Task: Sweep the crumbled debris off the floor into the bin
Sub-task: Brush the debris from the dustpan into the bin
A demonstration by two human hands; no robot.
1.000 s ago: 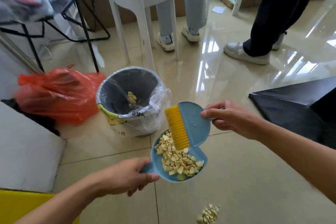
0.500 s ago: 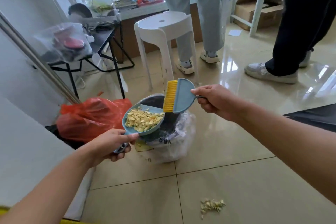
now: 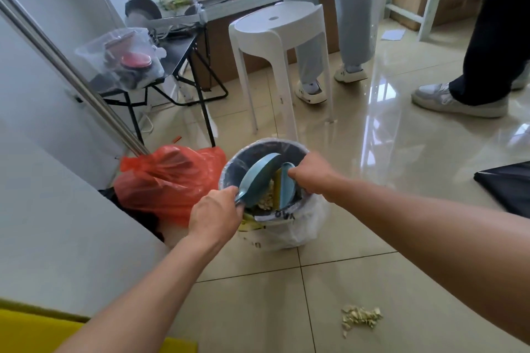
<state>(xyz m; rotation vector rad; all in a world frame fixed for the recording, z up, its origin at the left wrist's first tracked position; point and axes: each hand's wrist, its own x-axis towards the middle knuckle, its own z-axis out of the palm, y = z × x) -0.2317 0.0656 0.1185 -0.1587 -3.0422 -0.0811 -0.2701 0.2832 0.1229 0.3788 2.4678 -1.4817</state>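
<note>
A grey bin [image 3: 298, 152] lined with a clear bag stands on the tiled floor. My left hand [image 3: 215, 213] grips the handle of a small blue dustpan [image 3: 258, 178], which is tipped steeply on its side inside the bin's mouth. My right hand [image 3: 311, 176] holds a blue hand brush [image 3: 285, 185] with yellow bristles, upright in the bin just right of the dustpan. Pale yellow crumbs [image 3: 265, 200] show between dustpan and brush inside the bin. A small pile of the same debris [image 3: 361, 318] lies on the floor in front of the bin, to the right.
An orange plastic bag [image 3: 169, 180] sits against the bin's left side. A white stool [image 3: 281, 34] stands behind the bin. Two people's legs and shoes [image 3: 459, 100] stand at the back right. A black folding table [image 3: 177, 66] is at the back left, a white wall panel [image 3: 57, 223] on my left.
The dustpan went from level and full above the bin to tipped inside it, its crumbs dropping in. The brush moved down into the bin beside it.
</note>
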